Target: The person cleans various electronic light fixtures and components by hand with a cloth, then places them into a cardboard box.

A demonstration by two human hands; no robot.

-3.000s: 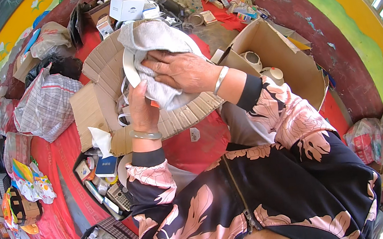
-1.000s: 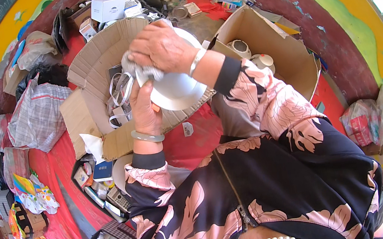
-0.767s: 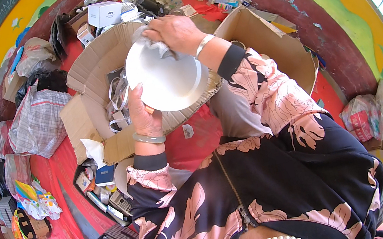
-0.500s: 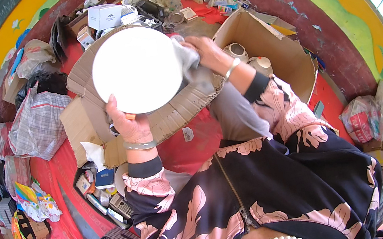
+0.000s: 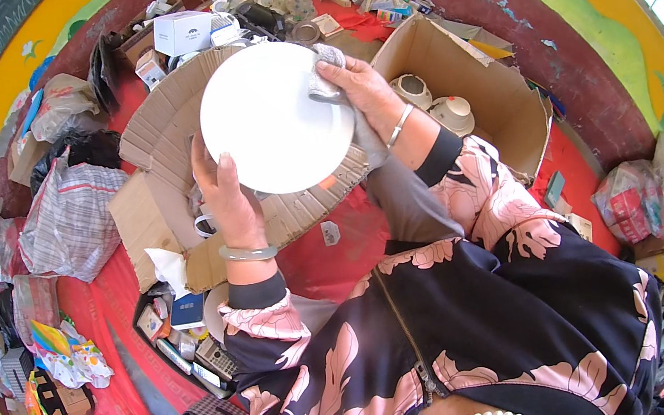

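Observation:
A round white plate point(image 5: 276, 117) is held up in front of me, above an open cardboard box point(image 5: 164, 117). My left hand point(image 5: 230, 201) grips its left rim, the thumb and fingers closed around the edge. At the upper right rim my right hand point(image 5: 366, 91) is closed on a grey cloth point(image 5: 324, 80) and presses it against the plate. Part of the cloth hangs behind my right hand. The plate covers most of the inside of the box, though a white cup-like piece point(image 5: 204, 225) shows near its left side.
On the right, a second cardboard box point(image 5: 505, 100) holds white bowls point(image 5: 452, 115). Full plastic bags point(image 5: 67, 217) lie at the left on red cloth. A black tray point(image 5: 189, 340) of small goods stands near my left elbow. Small boxes point(image 5: 181, 32) and assorted goods crowd the back.
The plate has moved to the right, and my left hand has turned on its rim. The cloth has moved up along the right edge with my right hand.

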